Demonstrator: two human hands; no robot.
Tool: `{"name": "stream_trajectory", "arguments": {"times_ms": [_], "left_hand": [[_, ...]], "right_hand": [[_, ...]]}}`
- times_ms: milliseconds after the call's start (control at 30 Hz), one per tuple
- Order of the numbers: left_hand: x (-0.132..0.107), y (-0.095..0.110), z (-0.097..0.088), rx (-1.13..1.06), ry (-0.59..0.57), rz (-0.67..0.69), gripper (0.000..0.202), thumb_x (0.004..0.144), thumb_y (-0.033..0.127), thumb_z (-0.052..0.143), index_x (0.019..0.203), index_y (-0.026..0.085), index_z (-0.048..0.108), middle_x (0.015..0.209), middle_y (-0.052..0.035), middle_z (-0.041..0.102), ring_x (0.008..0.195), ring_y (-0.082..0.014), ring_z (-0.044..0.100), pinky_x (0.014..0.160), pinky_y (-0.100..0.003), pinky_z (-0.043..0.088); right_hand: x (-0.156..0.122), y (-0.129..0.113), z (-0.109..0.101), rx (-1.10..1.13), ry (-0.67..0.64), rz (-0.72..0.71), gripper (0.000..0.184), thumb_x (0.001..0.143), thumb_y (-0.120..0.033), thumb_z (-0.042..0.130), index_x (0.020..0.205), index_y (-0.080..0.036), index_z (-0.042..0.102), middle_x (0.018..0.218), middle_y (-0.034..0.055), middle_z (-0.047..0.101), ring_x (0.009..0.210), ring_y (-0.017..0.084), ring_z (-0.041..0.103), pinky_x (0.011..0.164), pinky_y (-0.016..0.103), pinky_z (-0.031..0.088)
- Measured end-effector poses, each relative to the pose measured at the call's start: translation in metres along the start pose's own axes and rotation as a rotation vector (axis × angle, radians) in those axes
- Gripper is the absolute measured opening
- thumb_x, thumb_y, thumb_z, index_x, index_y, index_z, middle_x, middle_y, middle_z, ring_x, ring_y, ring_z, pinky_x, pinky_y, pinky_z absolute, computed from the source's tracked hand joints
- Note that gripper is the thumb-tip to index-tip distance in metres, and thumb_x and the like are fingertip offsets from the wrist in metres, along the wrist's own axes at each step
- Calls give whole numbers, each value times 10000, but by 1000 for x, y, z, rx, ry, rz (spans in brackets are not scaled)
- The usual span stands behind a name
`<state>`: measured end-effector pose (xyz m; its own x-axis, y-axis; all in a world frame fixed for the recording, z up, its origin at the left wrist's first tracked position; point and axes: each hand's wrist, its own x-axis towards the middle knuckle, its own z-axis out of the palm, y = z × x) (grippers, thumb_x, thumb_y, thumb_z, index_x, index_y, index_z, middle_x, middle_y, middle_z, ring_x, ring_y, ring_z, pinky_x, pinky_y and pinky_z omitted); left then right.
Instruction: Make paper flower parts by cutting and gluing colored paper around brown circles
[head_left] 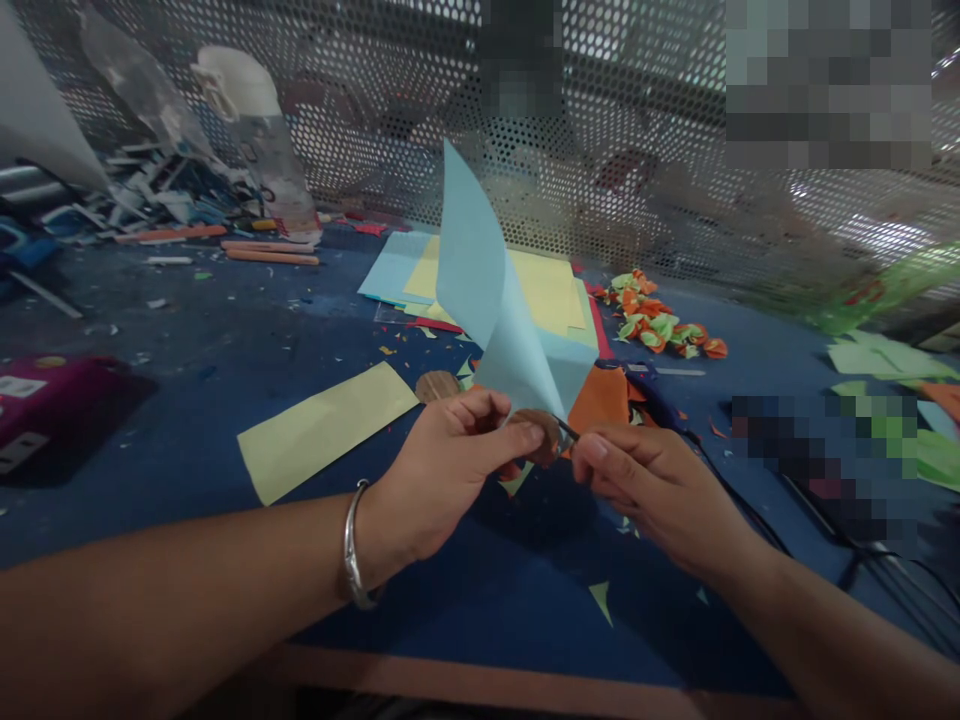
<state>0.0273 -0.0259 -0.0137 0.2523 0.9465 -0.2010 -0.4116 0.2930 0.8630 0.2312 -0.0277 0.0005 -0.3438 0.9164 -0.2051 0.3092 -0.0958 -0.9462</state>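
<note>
My left hand, with a silver bangle at the wrist, pinches a round brown wooden disc together with a light blue sheet of paper. The sheet curls upright beyond my fingers. My right hand is closed on a thin dark tool whose tip meets the paper beside the disc; most of it is hidden in my fingers. Left of my left hand, a second wooden disc lies by a pale yellow paper strip.
Blue and yellow sheets lie stacked behind my hands. Right of them is a pile of orange and green paper pieces. A clear bottle stands back left, near orange sticks. A purple case sits at left; perforated metal rises behind.
</note>
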Motion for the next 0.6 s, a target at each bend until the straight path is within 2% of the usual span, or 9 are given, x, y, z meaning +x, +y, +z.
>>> {"name": "stream_trajectory", "arguments": {"times_ms": [200, 367, 600], "left_hand": [[-2, 1, 2, 42, 50, 9, 247, 733, 250, 837, 804, 159, 618, 707, -6, 710, 657, -107, 613, 628, -238, 449], [-3, 3, 4, 68, 54, 18, 210, 729, 254, 832, 758, 145, 654, 675, -9, 688, 636, -105, 578, 625, -240, 437], [-6, 7, 5, 103, 55, 21, 155, 722, 227, 821, 690, 127, 707, 645, -10, 662, 619, -101, 549, 613, -235, 424]], "right_hand": [[0, 0, 0, -62, 16, -31, 508, 930, -627, 590, 693, -177, 578, 543, -82, 274, 467, 65, 216, 420, 223, 134], [0, -1, -2, -107, 17, -56, 505, 941, -615, 576, 680, -182, 576, 539, -74, 298, 465, 67, 228, 422, 225, 144], [1, -7, -5, -314, 43, -159, 495, 962, -573, 555, 659, -184, 590, 575, -36, 426, 504, 87, 340, 452, 237, 243]]}}
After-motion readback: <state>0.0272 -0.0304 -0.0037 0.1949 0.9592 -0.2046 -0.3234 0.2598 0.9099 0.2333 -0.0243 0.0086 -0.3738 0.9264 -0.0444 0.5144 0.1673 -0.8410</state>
